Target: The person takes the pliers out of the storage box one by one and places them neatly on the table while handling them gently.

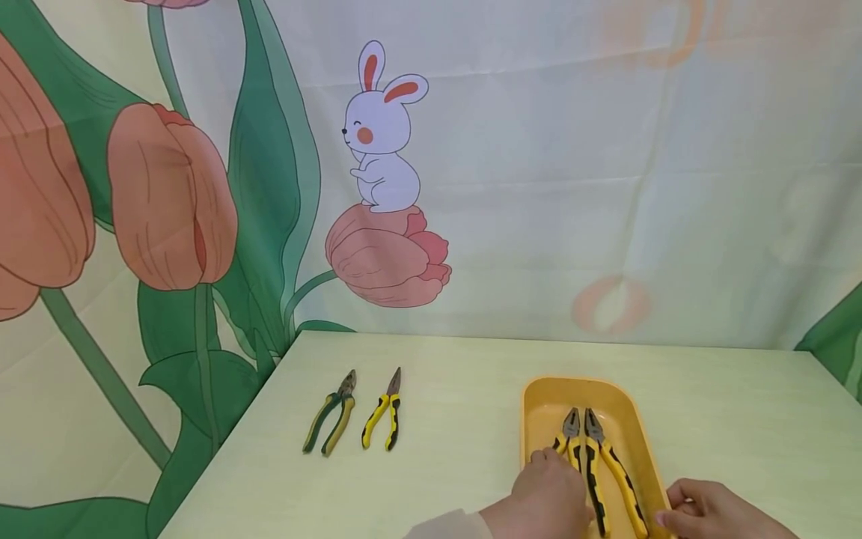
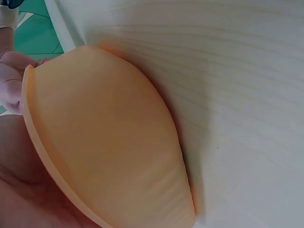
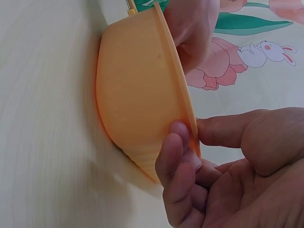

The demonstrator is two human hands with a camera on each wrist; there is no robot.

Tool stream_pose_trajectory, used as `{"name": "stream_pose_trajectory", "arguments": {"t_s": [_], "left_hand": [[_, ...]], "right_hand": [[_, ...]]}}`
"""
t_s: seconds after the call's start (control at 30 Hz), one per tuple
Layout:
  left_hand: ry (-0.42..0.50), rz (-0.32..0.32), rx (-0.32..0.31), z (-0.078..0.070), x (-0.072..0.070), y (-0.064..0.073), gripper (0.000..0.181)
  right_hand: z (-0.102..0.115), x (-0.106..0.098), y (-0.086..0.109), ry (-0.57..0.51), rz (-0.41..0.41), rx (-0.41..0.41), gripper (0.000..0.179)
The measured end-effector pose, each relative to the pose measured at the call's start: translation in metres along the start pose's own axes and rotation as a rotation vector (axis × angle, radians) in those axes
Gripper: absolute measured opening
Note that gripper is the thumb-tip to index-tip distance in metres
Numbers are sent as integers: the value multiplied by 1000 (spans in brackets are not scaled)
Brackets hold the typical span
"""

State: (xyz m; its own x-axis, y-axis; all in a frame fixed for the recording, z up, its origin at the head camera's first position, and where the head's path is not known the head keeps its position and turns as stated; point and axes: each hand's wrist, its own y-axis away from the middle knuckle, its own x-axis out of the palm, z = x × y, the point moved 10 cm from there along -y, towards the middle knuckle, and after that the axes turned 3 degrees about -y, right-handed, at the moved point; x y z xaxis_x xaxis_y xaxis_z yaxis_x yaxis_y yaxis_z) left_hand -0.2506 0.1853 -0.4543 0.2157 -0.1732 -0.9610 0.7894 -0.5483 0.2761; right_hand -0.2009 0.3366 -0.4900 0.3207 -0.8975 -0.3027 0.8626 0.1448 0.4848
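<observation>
In the head view a yellow tray (image 1: 633, 419) lies on the table with two pairs of yellow-and-black combination pliers side by side in it, jaws pointing away. My left hand (image 1: 548, 490) reaches over the tray's left rim and grips the handles of the left pliers (image 1: 571, 425); its fingers are partly hidden. The right pliers (image 1: 616, 471) lie close beside that hand. At the tray's near right corner, my right hand (image 1: 714, 509) pinches the rim between thumb and fingers. The right wrist view shows this right hand (image 3: 228, 166) on the rim.
Left on the table are green-handled combination pliers (image 1: 333, 415) and yellow-and-black long-nose pliers (image 1: 385, 412), both with handles spread. Behind the table hangs a cloth (image 1: 539, 187) printed with tulips and a rabbit.
</observation>
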Motion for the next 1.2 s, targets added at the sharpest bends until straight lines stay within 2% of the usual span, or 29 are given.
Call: {"name": "stream_pose_trajectory", "arguments": {"t_s": [0.07, 0.27, 0.53, 0.7, 0.8, 0.97, 1.07, 1.2], "left_hand": [[9, 6, 13, 0, 1, 0, 48], [-9, 44, -12, 0, 9, -8, 48], [-75, 30, -28, -1, 12, -11, 52], [-90, 23, -35, 0, 13, -11, 47], [-107, 42, -36, 1, 15, -11, 43], [-138, 19, -16, -2, 11, -13, 40], [-136, 2, -11, -3, 9, -14, 38], [-158, 24, -12, -4, 12, -15, 39]], "right_hand": [[0, 0, 0, 5, -6, 4, 18], [0, -1, 1, 9, -13, 6, 19], [0, -1, 1, 3, 9, -18, 19], [-1, 0, 0, -5, 3, -7, 18], [-2, 1, -1, -17, 10, -6, 17], [1, 1, 1, -8, 27, -25, 17], [0, 0, 1, -6, 17, -8, 17], [-1, 0, 0, -8, -3, 15, 16]]}}
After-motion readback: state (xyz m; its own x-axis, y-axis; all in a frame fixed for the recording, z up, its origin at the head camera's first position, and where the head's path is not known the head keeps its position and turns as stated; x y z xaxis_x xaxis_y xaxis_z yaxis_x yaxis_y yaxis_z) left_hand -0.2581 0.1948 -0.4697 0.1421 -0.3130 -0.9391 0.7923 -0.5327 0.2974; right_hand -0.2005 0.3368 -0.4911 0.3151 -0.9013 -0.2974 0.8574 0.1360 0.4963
